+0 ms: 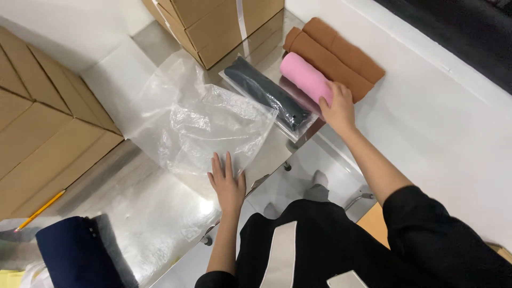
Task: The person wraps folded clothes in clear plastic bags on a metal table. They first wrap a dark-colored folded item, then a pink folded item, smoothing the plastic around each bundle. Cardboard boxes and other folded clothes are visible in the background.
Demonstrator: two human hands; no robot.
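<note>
From my remote station, I see the left hand pressed flat, fingers spread, on the near edge of a clear plastic bag. The right hand curls its fingers around the near end of a pink fabric roll, whose long axis runs away from it, up and to the left, beside two brown rolls.

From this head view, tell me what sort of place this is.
Probably a packing station in a small warehouse or shop stockroom. Stacked cardboard boxes line the shiny metal table, clear plastic bags lie under the left hand, and the right hand grips a pink fabric roll.
</note>
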